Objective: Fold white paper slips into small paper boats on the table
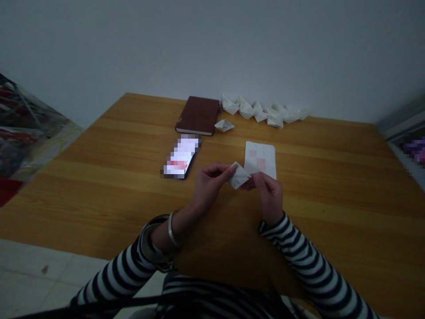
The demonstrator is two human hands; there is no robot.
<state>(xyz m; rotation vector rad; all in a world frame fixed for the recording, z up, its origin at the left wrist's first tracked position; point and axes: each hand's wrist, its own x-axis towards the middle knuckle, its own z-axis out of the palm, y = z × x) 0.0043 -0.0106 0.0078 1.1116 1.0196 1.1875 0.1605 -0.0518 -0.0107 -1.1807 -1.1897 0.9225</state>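
"Item in hand?"

"One folded paper piece, pinched firmly between left hand and right hand, above the wooden table."

"Adjacent stock?"

"Printed sheet just beyond; folded paper boats farther off."

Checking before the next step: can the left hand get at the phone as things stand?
Probably yes. The left hand sits near the phone, with only the wooden table between them. But it is pinching the folded paper, so would likely need to let go first.
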